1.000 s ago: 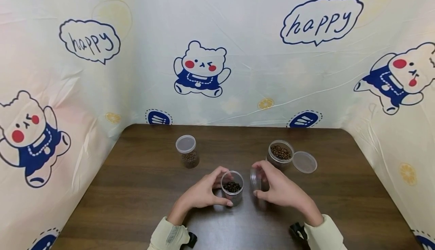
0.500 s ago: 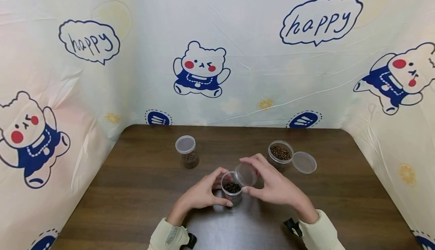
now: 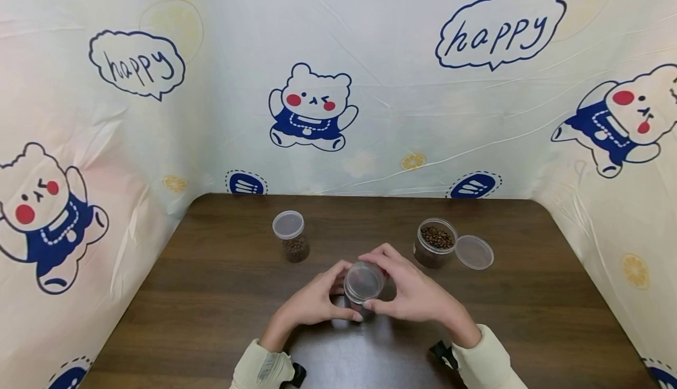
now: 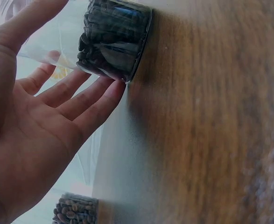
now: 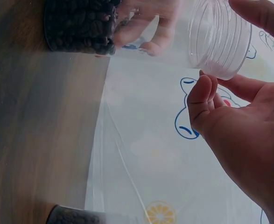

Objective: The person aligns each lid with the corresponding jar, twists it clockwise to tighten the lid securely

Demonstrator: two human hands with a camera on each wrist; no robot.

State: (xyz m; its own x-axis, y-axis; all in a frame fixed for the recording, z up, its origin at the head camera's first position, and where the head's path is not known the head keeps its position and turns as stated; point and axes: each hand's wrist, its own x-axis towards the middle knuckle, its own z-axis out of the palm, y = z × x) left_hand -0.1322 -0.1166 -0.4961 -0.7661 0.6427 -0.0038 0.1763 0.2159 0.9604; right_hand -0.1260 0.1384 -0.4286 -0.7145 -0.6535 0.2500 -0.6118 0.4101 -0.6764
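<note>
A clear jar [image 3: 355, 305] partly filled with dark coffee beans [image 4: 111, 39] stands on the table in front of the person. The left hand [image 3: 319, 302] holds this jar from its left side, thumb in front and fingers behind. Over the jar's mouth is a clear screw lid [image 3: 365, 280], which the right hand [image 3: 418, 292] pinches by its edge between thumb and fingers. In the right wrist view the ridged lid [image 5: 221, 39] sits at the top end of the jar, well above the beans, and the left fingers show through the clear wall.
A lidded jar of brown beans [image 3: 295, 248] stands at the back left of the wooden table [image 3: 211, 318]. At the back right is an uncovered jar of beans [image 3: 435, 248], with a flat translucent disc [image 3: 474, 252] lying beside it. A printed cloth [image 3: 391, 113] hangs behind.
The right hand has moved left with the lid, turning it from upright to flat over the jar's mouth. The left hand and the jar have stayed in place.
</note>
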